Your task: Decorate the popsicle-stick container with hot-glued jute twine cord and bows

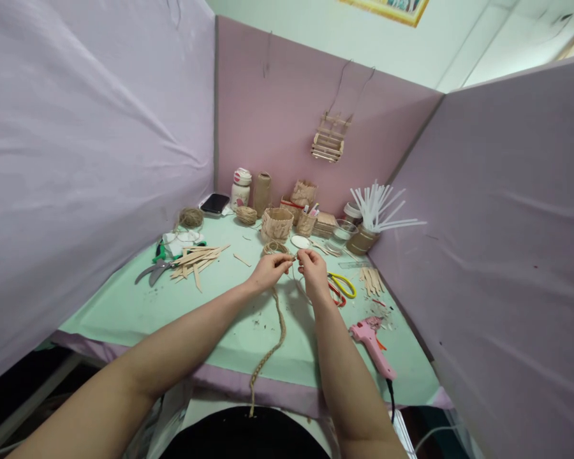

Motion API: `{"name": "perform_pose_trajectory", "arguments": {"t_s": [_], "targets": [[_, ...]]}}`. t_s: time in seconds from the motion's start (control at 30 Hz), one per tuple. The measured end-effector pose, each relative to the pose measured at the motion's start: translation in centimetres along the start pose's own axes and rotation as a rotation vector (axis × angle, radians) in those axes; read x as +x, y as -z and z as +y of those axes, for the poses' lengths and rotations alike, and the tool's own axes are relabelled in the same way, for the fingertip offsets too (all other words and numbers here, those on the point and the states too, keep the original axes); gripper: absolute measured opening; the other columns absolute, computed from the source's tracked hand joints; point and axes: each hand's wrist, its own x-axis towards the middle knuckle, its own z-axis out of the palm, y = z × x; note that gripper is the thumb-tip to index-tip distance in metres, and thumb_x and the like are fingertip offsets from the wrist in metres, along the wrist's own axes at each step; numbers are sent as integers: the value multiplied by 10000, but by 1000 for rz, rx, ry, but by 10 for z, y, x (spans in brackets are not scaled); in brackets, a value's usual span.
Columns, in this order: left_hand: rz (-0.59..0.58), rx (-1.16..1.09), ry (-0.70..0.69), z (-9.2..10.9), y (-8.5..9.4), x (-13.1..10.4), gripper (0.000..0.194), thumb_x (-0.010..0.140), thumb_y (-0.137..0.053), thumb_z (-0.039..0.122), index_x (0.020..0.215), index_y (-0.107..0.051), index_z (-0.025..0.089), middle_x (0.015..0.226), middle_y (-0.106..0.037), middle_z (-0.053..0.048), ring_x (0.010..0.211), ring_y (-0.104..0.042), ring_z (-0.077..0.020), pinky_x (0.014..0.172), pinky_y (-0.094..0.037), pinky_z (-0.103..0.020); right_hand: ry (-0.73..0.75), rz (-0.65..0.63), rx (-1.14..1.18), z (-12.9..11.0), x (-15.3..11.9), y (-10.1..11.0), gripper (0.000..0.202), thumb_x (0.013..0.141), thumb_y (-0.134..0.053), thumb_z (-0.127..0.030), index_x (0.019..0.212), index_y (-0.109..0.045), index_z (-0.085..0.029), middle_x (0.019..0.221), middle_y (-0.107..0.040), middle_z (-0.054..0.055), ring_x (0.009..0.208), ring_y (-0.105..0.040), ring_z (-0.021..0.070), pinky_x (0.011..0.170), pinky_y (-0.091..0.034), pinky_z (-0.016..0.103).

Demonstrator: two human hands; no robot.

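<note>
My left hand (272, 269) and my right hand (312, 264) meet over the middle of the table, fingertips pinched close together. Both are closed on jute twine, though the exact grip is too small to make out. A braided jute cord (282, 322) hangs from under my left hand, crosses the table and drops over its front edge toward my lap. Loose twine strands (300, 288) dangle between the hands. Just behind the left hand lies a coil of twine (274, 247). Scissors with yellow handles (343, 285) lie right of my right hand, partly hidden by it, beside red handles (337, 296).
Left are wooden sticks (196, 262) and pruning shears (159, 270). A pink glue gun (373, 344) with a cord lies front right. Along the back stand a stick-covered pot (277, 224), a jar (240, 189), a twine spool (263, 194) and white glue sticks (377, 207) in a container.
</note>
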Motion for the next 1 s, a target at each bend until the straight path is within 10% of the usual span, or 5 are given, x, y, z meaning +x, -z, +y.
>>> {"name": "perform_pose_trajectory", "arguments": {"t_s": [0.63, 1.0], "targets": [[84, -178, 74, 2, 6, 5, 314, 759, -610, 430, 771, -703, 131, 622, -588, -9, 654, -519, -141, 654, -412, -260, -77, -208, 52, -6, -9, -1, 377, 644, -743, -501, 859, -723, -191, 840, -687, 19, 715, -557, 132, 550, -386, 222], [-318, -379, 438, 22, 24, 3, 439, 687, -686, 516, 868, -646, 119, 611, -495, 42, 452, -288, -40, 479, -182, -220, -32, 148, 351, -14, 6, 11, 346, 597, -767, -456, 750, -630, -178, 616, -508, -61, 565, -447, 74, 488, -356, 192]]}}
